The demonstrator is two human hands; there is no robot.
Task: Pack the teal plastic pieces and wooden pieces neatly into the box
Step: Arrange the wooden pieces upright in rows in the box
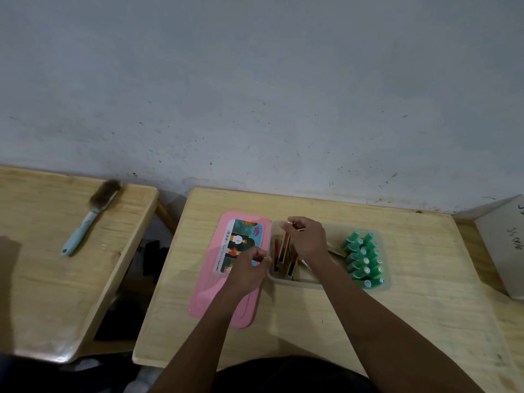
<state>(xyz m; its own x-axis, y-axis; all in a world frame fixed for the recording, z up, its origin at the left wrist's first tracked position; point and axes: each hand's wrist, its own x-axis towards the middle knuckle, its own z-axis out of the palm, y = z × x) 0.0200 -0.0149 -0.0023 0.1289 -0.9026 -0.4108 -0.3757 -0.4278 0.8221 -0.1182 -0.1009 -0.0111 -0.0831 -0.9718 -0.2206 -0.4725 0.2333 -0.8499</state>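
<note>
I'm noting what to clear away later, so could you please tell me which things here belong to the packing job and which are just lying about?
Part of the job:
- clear box
- wooden pieces standing in it
- teal plastic pieces in rows at its right end
- pink lid beside the box
- left hand and right hand

Just lying about:
- brush on the other table
- cardboard box at right

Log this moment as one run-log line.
stage: packing wooden pieces | left hand: at box left rim | right hand: pinching a piece above box | teal pieces: rowed at right | pink lid: off, left
</note>
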